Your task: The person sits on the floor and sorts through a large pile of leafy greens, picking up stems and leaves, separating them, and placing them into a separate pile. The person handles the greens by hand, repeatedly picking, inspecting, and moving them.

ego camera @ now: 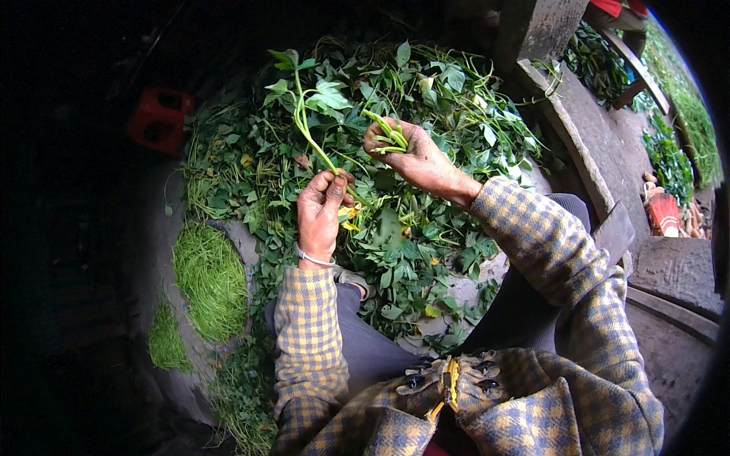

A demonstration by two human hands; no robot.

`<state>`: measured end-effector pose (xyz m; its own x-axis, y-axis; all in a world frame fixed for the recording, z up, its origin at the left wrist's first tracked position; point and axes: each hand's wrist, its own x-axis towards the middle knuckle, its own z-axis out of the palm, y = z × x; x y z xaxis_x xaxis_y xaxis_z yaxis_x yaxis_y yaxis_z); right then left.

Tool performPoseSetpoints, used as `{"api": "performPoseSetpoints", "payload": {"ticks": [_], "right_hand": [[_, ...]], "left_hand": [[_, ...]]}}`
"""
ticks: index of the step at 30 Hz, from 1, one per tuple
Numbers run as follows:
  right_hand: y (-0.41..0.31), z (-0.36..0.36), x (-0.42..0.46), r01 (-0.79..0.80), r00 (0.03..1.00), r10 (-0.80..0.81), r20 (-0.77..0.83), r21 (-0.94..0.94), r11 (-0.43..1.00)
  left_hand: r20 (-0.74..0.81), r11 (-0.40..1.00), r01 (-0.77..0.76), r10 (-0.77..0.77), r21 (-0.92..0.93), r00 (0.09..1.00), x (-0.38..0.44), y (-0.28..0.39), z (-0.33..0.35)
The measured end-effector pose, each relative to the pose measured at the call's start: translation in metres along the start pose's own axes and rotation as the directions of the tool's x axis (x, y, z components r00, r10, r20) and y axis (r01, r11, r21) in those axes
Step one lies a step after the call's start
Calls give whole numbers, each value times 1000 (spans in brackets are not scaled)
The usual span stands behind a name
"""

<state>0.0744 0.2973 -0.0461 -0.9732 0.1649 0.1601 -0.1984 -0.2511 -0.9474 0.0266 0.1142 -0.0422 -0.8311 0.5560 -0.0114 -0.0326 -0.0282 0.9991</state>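
Note:
Between the thumb and fingers of my left hand (323,214) is a leafy green vine shoot (305,128), its stem rising to several lobed leaves at the top. My right hand (413,154), higher and to the right, is closed around a small bunch of short green stems (389,135) whose ends stick out past the fingers. The two hands are a little apart. Beneath both spreads a large heap of leafy vines (456,122), with a few yellowed leaves (349,215) just right of my left hand.
On the left lies a pile of thin green stems (210,279), with a smaller pile (168,339) beside it. A red plastic stool (161,119) stands in shadow. Wooden boards (593,142) and a post (547,28) border the right. Beyond, a person's red clothing (607,7) shows at the top.

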Motion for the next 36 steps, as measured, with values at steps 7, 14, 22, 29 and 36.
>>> {"api": "performPoseSetpoints", "payload": {"ticks": [7,14,22,29,36], "right_hand": [[-12,4,6,-165,986,165,-8,8,986],[2,4,3,-91,996,91,6,-46,995],[12,13,-4,-47,999,45,-23,-73,996],[19,23,-12,-479,858,512,-32,306,823],[38,15,-13,-570,787,617,9,393,722]], "left_hand": [[173,993,50,-68,104,983,-4,-4,8],[45,995,-19,14,102,999,-1,-9,15],[-123,992,-66,79,107,989,2,-13,16],[-198,969,-144,184,198,963,-2,-22,20],[-116,967,-230,241,107,963,0,-18,11]]}}
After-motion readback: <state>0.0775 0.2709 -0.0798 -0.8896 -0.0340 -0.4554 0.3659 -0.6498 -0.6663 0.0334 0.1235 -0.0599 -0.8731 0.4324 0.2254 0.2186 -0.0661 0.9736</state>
